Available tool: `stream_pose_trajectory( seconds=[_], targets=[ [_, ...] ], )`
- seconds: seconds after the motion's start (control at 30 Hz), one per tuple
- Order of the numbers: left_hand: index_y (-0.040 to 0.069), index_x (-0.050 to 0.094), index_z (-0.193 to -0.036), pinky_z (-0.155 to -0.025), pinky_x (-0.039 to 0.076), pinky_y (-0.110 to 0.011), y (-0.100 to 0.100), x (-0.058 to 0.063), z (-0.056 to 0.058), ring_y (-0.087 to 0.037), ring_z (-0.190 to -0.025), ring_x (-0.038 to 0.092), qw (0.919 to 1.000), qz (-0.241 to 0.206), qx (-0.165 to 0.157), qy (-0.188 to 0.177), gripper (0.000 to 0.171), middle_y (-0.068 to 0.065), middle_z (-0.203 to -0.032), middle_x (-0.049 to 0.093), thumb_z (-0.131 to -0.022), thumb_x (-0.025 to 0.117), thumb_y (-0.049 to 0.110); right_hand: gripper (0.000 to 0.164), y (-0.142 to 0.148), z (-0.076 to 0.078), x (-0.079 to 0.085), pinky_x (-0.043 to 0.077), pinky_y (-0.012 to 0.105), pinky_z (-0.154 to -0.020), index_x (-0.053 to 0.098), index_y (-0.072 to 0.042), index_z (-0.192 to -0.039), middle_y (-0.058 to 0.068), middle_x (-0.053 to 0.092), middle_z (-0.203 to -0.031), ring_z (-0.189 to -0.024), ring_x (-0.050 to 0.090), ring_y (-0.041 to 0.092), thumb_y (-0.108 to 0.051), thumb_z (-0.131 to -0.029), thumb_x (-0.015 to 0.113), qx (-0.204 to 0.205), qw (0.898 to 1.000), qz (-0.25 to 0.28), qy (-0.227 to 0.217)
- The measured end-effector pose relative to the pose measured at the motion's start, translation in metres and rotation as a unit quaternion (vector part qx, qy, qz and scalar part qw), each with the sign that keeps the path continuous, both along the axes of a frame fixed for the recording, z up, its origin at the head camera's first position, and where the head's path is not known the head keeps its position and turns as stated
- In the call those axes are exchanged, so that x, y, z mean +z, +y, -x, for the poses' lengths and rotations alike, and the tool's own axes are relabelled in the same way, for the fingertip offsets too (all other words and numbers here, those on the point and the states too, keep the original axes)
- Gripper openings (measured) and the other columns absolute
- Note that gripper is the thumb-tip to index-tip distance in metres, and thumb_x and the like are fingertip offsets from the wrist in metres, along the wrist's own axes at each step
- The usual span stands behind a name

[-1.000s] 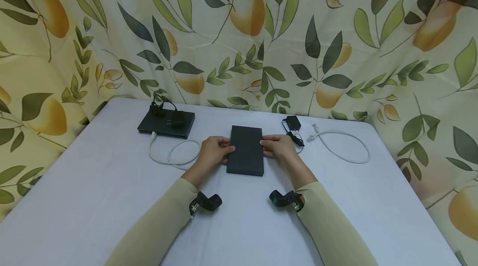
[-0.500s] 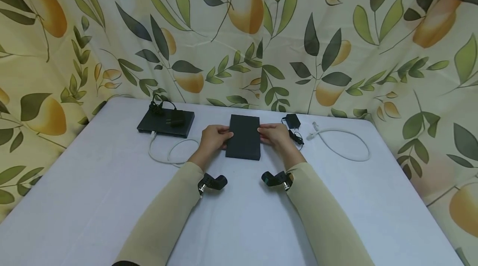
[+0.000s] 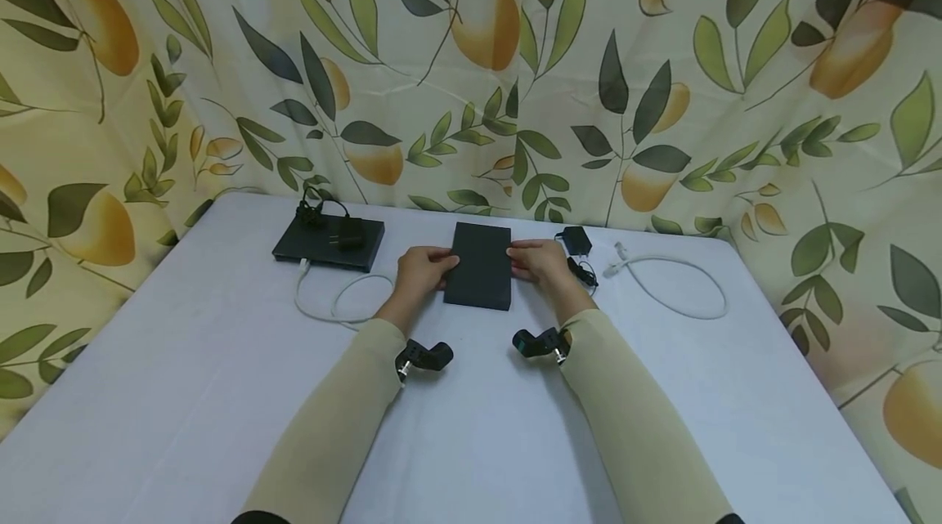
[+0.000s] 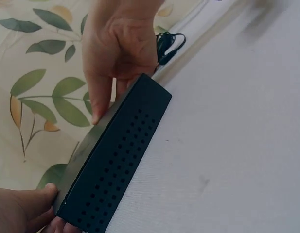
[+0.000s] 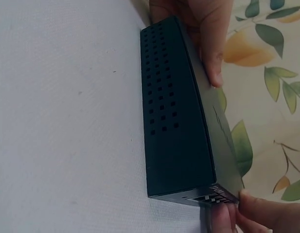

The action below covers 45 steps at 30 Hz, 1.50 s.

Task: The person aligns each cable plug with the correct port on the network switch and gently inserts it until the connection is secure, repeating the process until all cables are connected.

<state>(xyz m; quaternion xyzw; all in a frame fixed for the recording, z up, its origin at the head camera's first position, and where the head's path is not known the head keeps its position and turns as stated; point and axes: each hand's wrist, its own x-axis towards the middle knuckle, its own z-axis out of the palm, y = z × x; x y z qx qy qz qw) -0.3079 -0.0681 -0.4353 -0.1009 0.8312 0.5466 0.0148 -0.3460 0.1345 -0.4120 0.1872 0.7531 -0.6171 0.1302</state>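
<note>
A black network switch [image 3: 478, 266], a flat box, lies in the middle of the white table. My left hand [image 3: 423, 270] grips its left side, the thumb at the top edge. The right hand [image 3: 545, 258] pinches the opposite side with thumb and fingers. Rows of small vent holes show on the near face of the switch [image 4: 115, 160] in the left wrist view. In the right wrist view, ports [image 5: 213, 198] open in the end beside my right hand [image 5: 271, 213]. Some fingertips are hidden beneath or behind the box.
At the back left sits another black box [image 3: 294, 248] with a power adapter [image 3: 348, 234] on top and a white network cable [image 3: 312, 315] plugged in. Right of my right hand lie a black adapter [image 3: 577, 240] and a looped white cable [image 3: 724, 295]. Patterned curtain [image 3: 456, 148] hangs behind.
Both hands have moved the network switch away from me, toward the back edge of the table, mostly in the first half second. Both hands keep their hold.
</note>
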Motion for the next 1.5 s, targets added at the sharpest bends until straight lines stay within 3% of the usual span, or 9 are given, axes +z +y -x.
stream_pose_trajectory(
  seconds=[0.13,0.4,0.53,0.6,0.73,0.87,1.2,1.37,1.5],
  targets=[
    [0.007,0.071,-0.119,-0.062,0.056,-0.020,-0.004,-0.003,-0.010,-0.012,-0.070,0.063,0.9999,0.009,-0.001,0.008,0.032,-0.011,-0.109,0.072,-0.090,0.073,0.022,0.034,-0.004,0.000,-0.003,0.058,0.018,-0.067,0.066,-0.003,-0.125,0.004,0.067,-0.098,-0.065,0.063,0.006,-0.008,-0.092,0.069,0.006,1.000,-0.002,-0.001],
    [0.005,0.068,-0.123,-0.062,0.054,-0.020,-0.004,-0.003,-0.037,-0.015,-0.073,0.066,0.9980,0.042,-0.035,0.031,0.038,-0.012,-0.108,0.073,-0.089,0.074,0.021,0.034,-0.003,0.001,-0.003,0.058,0.019,-0.068,0.065,-0.003,-0.127,0.004,0.066,-0.098,-0.065,0.063,0.005,-0.007,-0.093,0.067,0.002,1.000,-0.003,0.000],
    [0.003,0.069,-0.120,-0.063,0.056,-0.021,-0.002,-0.004,-0.042,-0.017,-0.079,0.068,0.9977,0.033,-0.030,0.051,0.035,-0.013,-0.106,0.073,-0.089,0.074,0.018,0.036,-0.001,0.003,0.001,0.058,0.020,-0.073,0.063,-0.004,-0.129,0.004,0.065,-0.102,-0.068,0.063,0.006,-0.007,-0.094,0.066,0.005,1.000,0.000,-0.011],
    [0.003,0.069,-0.120,-0.065,0.057,-0.021,-0.002,-0.004,-0.041,-0.017,-0.080,0.068,0.9981,0.022,-0.025,0.051,0.034,-0.013,-0.105,0.073,-0.089,0.074,0.017,0.039,-0.001,0.007,0.004,0.058,0.023,-0.082,0.061,-0.004,-0.133,0.006,0.065,-0.108,-0.074,0.063,0.009,-0.006,-0.094,0.065,0.017,1.000,0.008,-0.022],
    [0.003,0.069,-0.119,-0.062,0.057,-0.021,-0.003,-0.005,-0.038,-0.014,-0.070,0.067,0.9984,0.012,-0.029,0.047,0.033,-0.013,-0.103,0.072,-0.089,0.074,0.016,0.044,0.000,0.014,0.012,0.053,0.032,-0.098,0.053,-0.001,-0.138,0.014,0.061,-0.130,-0.104,0.065,0.024,-0.007,-0.096,0.063,0.012,0.999,0.033,-0.027],
    [0.001,0.068,-0.119,-0.059,0.056,-0.021,-0.003,-0.004,-0.038,-0.012,-0.060,0.065,0.9981,0.008,-0.036,0.050,0.034,-0.013,-0.099,0.072,-0.089,0.074,0.014,0.046,-0.005,0.021,0.013,0.053,0.034,-0.098,0.054,0.000,-0.136,0.016,0.057,-0.138,-0.122,0.059,0.027,-0.013,-0.094,0.067,-0.004,1.000,0.014,0.002],
    [0.000,0.069,-0.117,-0.059,0.057,-0.021,0.000,-0.005,-0.040,-0.014,-0.070,0.067,0.9981,-0.010,-0.037,0.049,0.031,-0.013,-0.099,0.072,-0.088,0.074,0.010,0.041,-0.008,0.020,0.005,0.055,0.033,-0.093,0.061,-0.001,-0.131,0.011,0.061,-0.116,-0.100,0.062,0.018,-0.006,-0.091,0.069,-0.015,0.999,-0.021,0.023],
    [0.001,0.069,-0.118,-0.060,0.058,-0.021,-0.001,-0.005,-0.038,-0.015,-0.072,0.069,0.9983,-0.005,-0.036,0.046,0.031,-0.013,-0.100,0.072,-0.089,0.074,0.011,0.042,-0.006,0.019,0.004,0.057,0.031,-0.090,0.060,-0.001,-0.132,0.010,0.060,-0.114,-0.097,0.061,0.017,-0.007,-0.092,0.068,-0.009,0.999,-0.017,0.029],
    [0.002,0.070,-0.118,-0.060,0.058,-0.021,-0.006,-0.003,-0.037,-0.016,-0.070,0.070,0.9982,0.004,-0.030,0.051,0.030,-0.013,-0.101,0.073,-0.089,0.073,0.011,0.042,-0.005,0.016,0.001,0.059,0.028,-0.082,0.058,0.000,-0.133,0.011,0.062,-0.111,-0.083,0.064,0.013,-0.007,-0.092,0.068,-0.007,0.999,-0.015,0.034]
  ],
)
